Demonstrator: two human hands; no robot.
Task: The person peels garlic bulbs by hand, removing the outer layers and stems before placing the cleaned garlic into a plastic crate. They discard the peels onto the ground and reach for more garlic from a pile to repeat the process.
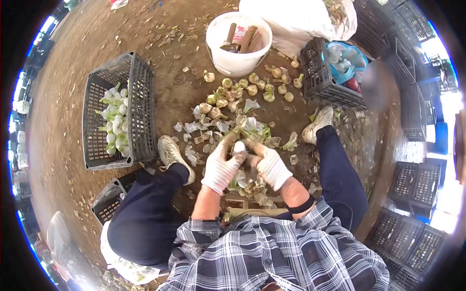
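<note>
In front of my lap, my left hand (222,169), in a white glove with soiled fingertips, is closed around a white garlic bulb (239,147). My right hand (270,166), gloved the same way, is right beside the bulb with its fingers bent inward. What its fingertips pinch, if anything, is hidden and blurred. Beneath both hands lie loose garlic skins (253,186). Beyond them, several unpeeled garlic bulbs (226,94) with dirt on them are spread on the ground.
At left, a black crate (141,106) contains cleaned garlic bulbs (115,119). A white bucket (233,65) with brown pieces inside stands ahead, near a white sack (296,24). Another crate (335,92) holds a blue bag (345,60). Stacked crates (412,186) line the right side.
</note>
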